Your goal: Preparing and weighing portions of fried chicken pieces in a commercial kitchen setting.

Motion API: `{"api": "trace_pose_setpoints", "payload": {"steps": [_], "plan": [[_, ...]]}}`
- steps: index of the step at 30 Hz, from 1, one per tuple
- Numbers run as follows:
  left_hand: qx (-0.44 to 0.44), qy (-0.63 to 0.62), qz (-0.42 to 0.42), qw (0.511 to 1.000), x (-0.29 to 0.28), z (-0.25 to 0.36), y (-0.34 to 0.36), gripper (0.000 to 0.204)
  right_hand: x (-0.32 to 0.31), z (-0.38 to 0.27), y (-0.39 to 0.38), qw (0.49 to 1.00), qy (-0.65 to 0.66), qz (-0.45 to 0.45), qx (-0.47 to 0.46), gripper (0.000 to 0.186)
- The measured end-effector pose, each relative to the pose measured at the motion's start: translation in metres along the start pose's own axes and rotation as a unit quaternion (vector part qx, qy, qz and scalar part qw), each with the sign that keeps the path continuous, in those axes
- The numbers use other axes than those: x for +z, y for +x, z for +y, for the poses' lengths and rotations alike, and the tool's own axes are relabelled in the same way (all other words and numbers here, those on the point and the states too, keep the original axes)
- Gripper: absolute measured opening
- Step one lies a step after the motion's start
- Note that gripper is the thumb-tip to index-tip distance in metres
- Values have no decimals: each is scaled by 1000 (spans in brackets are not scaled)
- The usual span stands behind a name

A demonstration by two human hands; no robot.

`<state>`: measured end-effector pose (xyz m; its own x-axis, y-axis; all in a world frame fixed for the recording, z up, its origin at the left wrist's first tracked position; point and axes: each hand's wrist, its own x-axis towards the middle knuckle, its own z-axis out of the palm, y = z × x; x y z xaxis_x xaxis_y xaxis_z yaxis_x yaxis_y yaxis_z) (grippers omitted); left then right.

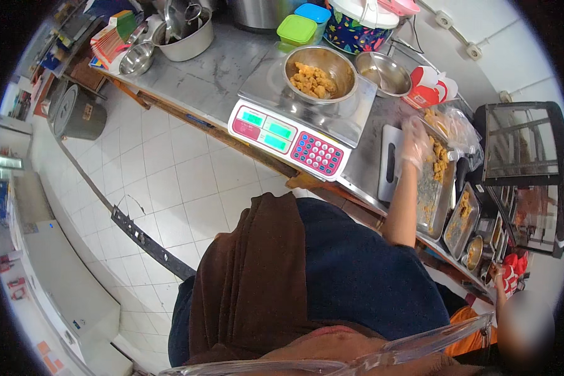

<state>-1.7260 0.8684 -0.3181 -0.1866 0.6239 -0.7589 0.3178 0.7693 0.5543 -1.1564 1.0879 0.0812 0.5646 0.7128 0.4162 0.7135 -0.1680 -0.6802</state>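
My right hand (415, 143), in a clear plastic glove, reaches over the left edge of a metal tray (429, 219) with golden fried pieces (440, 156) on it. Its fingers are blurred under the glove, so whether they grip a piece cannot be made out. Right beside it lies a white cutting board (390, 160) with a dark handle slot. My left hand is out of sight. Left of the tray, a steel bowl (341, 62) of fried pieces (313, 81) sits on a digital scale (291, 141) with lit green displays.
A red and white paper box (426, 88), a clear plastic bag (460, 128) and an empty steel bowl (385, 74) stand behind the tray. A glass-fronted cabinet (520, 144) is at right. Another person's hand (499, 274) shows at the lower right, by a smaller tray (462, 222).
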Motion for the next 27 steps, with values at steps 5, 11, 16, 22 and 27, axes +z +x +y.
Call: {"api": "trace_pose_setpoints", "payload": {"steps": [5,11,16,22,27], "plan": [[26,34,-59,997,8,46,19,29,-77,262,-4,835,-500,-13,-230,48],[-2,4,-23,1000,-7,11,6,30,-45,87,-29,907,-374,-173,88,36],[20,3,-46,999,-15,54,1,31,-27,123,-23,950,-297,-62,75,34],[342,315,-24,885,-20,66,22,31,-31,185,-4,900,-429,-63,-49,37],[167,237,-63,955,-21,47,35,31,-28,135,-7,906,-359,-156,162,34]]}}
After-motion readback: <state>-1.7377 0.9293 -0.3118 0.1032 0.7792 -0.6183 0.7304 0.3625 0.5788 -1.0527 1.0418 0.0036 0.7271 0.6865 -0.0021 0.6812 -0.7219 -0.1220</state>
